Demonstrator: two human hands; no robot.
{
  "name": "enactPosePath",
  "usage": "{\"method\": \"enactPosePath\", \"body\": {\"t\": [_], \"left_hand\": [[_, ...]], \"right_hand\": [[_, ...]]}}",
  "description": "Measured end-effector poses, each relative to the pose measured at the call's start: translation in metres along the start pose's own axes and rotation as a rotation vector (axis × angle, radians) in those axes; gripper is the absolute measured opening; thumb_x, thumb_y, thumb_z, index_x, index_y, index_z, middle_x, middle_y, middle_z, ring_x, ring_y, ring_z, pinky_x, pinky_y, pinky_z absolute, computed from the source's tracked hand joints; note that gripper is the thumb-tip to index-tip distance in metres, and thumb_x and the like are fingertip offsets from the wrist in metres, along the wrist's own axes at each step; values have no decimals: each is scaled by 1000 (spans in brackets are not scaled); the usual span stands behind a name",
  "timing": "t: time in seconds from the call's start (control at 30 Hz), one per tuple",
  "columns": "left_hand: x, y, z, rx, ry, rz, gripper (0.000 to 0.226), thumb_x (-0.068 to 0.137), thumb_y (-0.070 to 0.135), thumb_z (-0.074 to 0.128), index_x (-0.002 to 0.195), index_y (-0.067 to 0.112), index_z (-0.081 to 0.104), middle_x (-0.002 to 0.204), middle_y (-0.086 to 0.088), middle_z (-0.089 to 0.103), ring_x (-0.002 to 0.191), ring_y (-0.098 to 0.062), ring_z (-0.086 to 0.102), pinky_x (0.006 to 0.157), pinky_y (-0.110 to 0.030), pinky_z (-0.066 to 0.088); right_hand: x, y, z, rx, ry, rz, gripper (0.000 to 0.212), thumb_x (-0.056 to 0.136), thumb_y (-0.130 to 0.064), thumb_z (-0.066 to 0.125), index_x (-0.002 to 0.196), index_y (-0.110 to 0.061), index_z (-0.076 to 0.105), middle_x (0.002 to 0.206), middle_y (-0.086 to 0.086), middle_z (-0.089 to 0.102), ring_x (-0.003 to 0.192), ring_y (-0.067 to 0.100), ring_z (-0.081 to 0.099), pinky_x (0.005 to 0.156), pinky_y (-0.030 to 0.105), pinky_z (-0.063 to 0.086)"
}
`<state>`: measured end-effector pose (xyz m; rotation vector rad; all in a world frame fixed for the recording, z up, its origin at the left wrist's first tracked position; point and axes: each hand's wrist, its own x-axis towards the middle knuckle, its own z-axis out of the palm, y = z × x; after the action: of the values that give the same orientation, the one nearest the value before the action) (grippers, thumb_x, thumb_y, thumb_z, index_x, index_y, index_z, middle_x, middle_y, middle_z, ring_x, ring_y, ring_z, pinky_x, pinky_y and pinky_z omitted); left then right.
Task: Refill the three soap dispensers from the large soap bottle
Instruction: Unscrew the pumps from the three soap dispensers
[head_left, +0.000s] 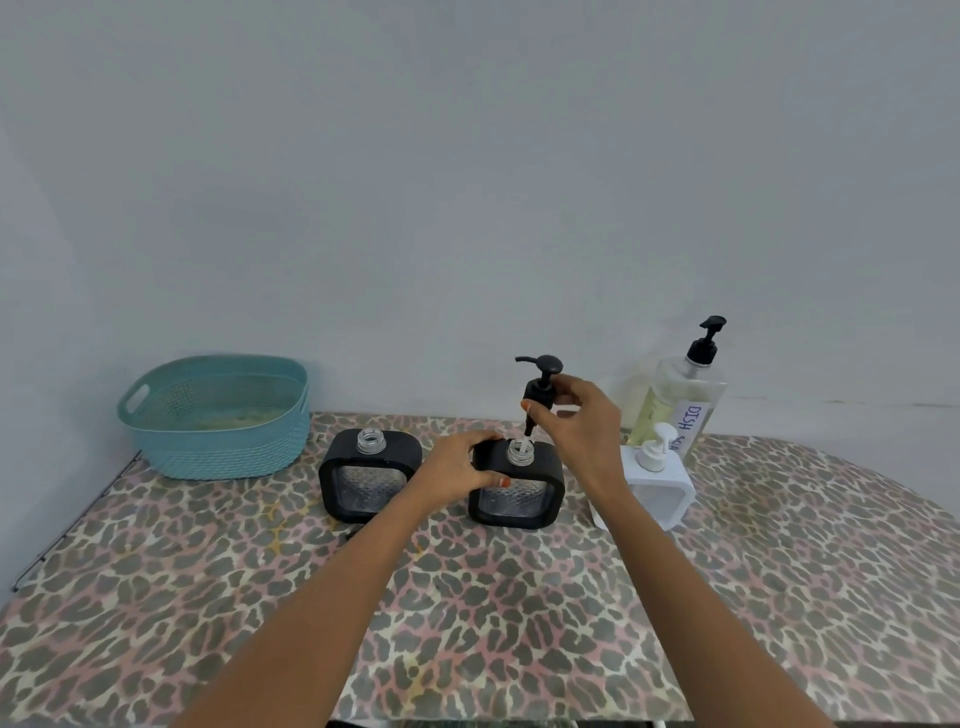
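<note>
The leopard-print bench cover (519, 597) is looking like a smooth sheet with a faint sheen; cloth or vinyl, I cannot tell. The teal basket (223, 447) is showing matt moulded plastic with a woven-rope texture. The left black dispenser (363, 488) and the middle black dispenser (519, 499) are showing matt black plastic frames around clear, dimpled panels. The black pump (540, 387) is gleaming as glossy plastic. The white dispenser (660, 483) is looking smooth and matt. The large soap bottle (675, 400) is shining as clear plastic, wearing a paper label (688, 423).

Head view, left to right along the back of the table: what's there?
teal basket → black dispenser with bare neck → second black dispenser, gripped by the left hand → white dispenser
</note>
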<state>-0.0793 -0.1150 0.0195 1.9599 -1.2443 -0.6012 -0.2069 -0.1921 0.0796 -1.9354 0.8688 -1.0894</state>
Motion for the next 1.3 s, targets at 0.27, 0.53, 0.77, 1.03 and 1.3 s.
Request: {"method": "enactPosePath", "body": {"t": [0.27,0.53,0.77,1.03,1.3], "left_hand": [[0,0,1,3,12,-14,64,72,21,76,130,17,49,134,-2,52,124,-16,47,94,-17,30],[1,-1,1,35,21,-3,66,72,24,76,131,16,47,136,-3,51,125,-18,47,100,-22,34],[-2,0,0,40,8,16,64,75,23,73,133,14,45,140,-4,47,128,-19,44,99,-21,32],[-3,2,2,15,43,-10,65,73,20,76,131,15,48,137,-3,49,127,-17,45,97,-18,29],[-6,2,4,4,70,8,61,73,22,75,128,16,51,133,-2,53,124,-16,47,90,-14,27]], "right_hand": [[-5,-23,-20,74,25,-24,36,77,-15,72,110,-9,61,97,0,61,90,11,56,79,26,50],[-43,-4,-22,-18,-93,78,36,77,-22,72,109,-9,63,88,-2,61,82,11,57,76,20,47],[-75,35,-15,-142,-293,262,16,78,-27,70,85,-13,65,72,-6,59,66,6,54,56,9,41],[-89,72,7,-220,-439,444,26,80,-28,69,89,-3,69,68,2,61,56,7,48,44,6,35],[-94,86,19,-255,-464,487,28,79,-32,69,96,-9,69,93,6,70,72,9,56,54,10,37]]}}
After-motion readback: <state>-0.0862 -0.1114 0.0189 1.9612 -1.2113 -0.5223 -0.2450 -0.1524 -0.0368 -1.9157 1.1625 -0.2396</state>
